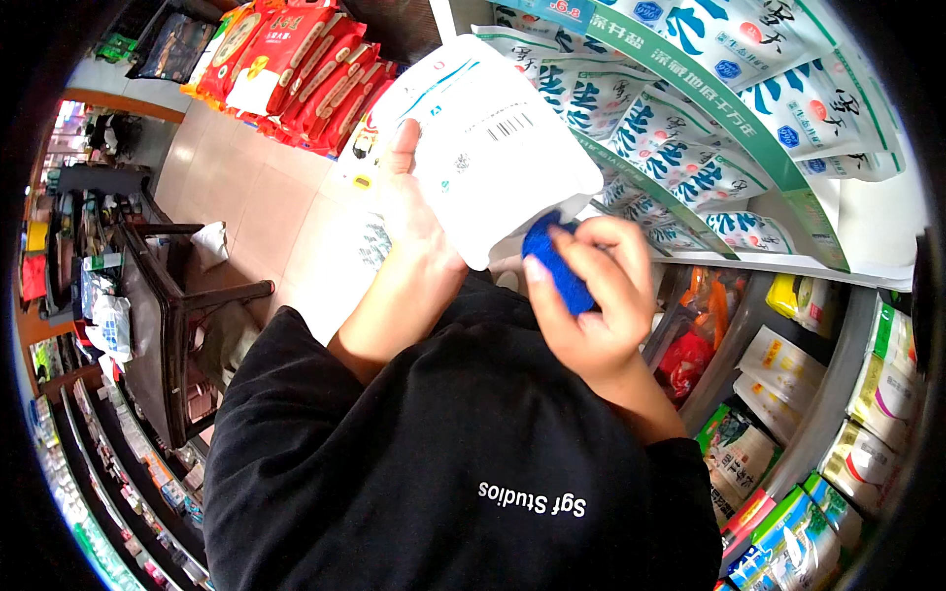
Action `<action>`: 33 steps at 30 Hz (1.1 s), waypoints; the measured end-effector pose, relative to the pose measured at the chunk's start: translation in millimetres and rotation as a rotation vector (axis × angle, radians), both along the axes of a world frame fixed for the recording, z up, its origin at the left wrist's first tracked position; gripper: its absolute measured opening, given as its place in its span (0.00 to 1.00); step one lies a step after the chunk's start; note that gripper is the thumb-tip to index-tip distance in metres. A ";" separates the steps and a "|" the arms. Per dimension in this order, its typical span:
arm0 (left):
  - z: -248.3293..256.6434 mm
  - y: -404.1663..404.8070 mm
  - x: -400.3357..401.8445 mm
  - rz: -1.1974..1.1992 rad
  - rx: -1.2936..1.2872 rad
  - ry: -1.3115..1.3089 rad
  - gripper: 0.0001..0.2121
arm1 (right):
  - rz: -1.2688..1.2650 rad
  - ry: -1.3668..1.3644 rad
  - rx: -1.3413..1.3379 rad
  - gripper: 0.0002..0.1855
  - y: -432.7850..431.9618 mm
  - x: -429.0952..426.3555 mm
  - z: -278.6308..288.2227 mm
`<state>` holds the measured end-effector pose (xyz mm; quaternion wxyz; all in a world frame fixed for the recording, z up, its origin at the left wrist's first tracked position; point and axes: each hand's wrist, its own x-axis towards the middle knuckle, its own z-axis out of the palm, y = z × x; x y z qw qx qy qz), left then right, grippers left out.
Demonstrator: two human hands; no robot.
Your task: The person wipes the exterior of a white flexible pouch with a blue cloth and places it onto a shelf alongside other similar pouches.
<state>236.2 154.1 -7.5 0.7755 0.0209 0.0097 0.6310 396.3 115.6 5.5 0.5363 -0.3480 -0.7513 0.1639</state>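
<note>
My left hand (414, 199) holds up a white plastic packet (510, 159) by its left edge, with the thumb on the face turned to me. That face bears a barcode, a small printed code and faint print. A folded blue cloth (562, 266) is pinched between the fingers and thumb of my right hand (606, 288). The cloth is close to the packet's lower right edge; I cannot tell whether they touch. Beyond the packet, similar white packets with green print (665, 140) fill a display shelf with green edge strips (739, 111).
Red packages (295, 66) are stacked on the tiled floor (259, 199) at upper left. A dark-framed stool or small table (159, 325) stands to my left, by stocked shelves (126, 473). On my right, lower shelves hold bagged goods (783, 369).
</note>
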 end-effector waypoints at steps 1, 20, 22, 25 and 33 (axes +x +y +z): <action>-1.5 1.5 -1.3 -0.027 0.015 -0.035 0.29 | 0.070 0.036 -0.038 0.15 -3.9 -2.3 3.1; 10.3 10.7 8.6 0.039 0.063 0.092 0.32 | 0.096 0.131 -0.197 0.13 -8.3 3.1 7.0; 4.6 10.7 7.3 0.122 0.116 0.149 0.31 | 0.071 0.337 -0.414 0.11 -12.2 -2.9 -6.1; 11.4 11.2 14.9 0.460 0.027 0.524 0.29 | 0.242 0.728 -0.936 0.10 -21.5 -8.2 -6.3; 10.1 2.9 2.0 0.384 0.069 0.423 0.28 | 0.509 1.085 -1.239 0.18 -15.5 7.3 -13.9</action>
